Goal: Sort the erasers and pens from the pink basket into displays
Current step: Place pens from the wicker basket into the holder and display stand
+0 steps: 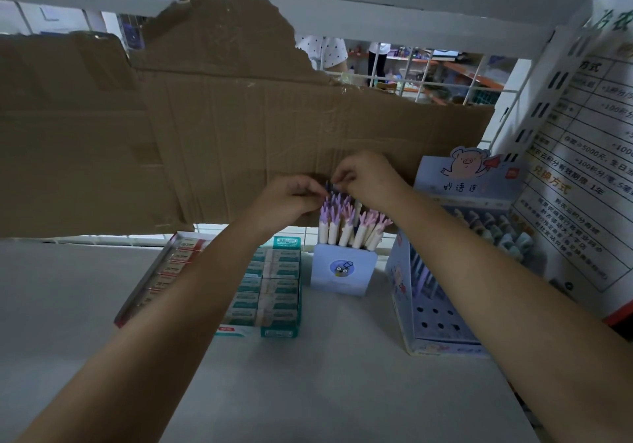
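"What sits left of the blue pen box [343, 276]?"
"A red eraser tray [162, 271], then a green eraser tray [277, 281]."
"And the hands?"
"Just above the box. The left hand [291, 199] and the right hand [368, 178] both pinch one pen [329, 187] by its top."
"And right of the box?"
"A pig display [472, 177] with more pens."

Pens [346, 223] cream with purple-pink tops, pale blue holder [342, 273]; teal-white erasers [274, 288] at 9 o'clock; brown cardboard [205, 127]; grey-white shelf [308, 391].
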